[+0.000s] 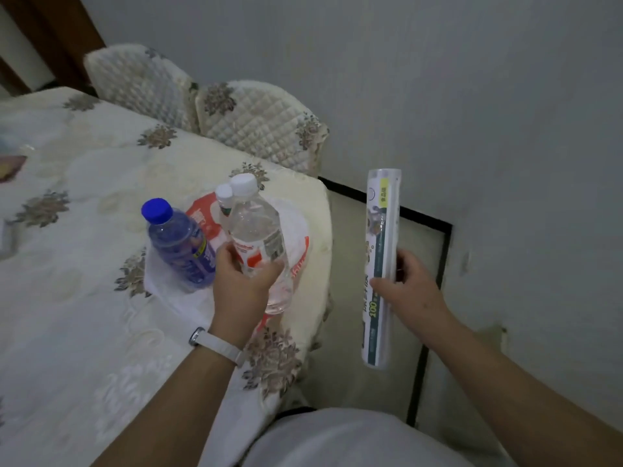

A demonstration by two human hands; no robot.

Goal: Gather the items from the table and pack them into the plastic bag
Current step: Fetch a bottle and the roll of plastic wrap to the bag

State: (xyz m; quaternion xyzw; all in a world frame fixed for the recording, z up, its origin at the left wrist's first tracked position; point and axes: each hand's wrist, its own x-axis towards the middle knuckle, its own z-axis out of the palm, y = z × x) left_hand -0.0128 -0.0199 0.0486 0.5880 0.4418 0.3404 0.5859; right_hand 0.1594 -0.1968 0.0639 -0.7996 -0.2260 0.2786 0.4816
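Plastic bag (pixel 296 230) lies flat near the table (pixel 84 298) corner, apparently nothing packed yet.
The left hand (pixel 242 281) wraps the clear bottle (pixel 259 237); the right hand (pixel 409 284) clasps the wrap roll (pixel 382 244); blue bottle (pixel 182 244) stands on it.

- Plastic bag (pixel 296 227) lies flat on the table (pixel 84 298), frame centre.
- Two bottles (pixel 182 247) stand on it; a third (pixel 259 244) is held above.
- Long roll (pixel 382 251) held right, off the table.
- Two chairs (pixel 256 126) behind, upper centre.

Head view, looking down, close over table (pixel 84 315).
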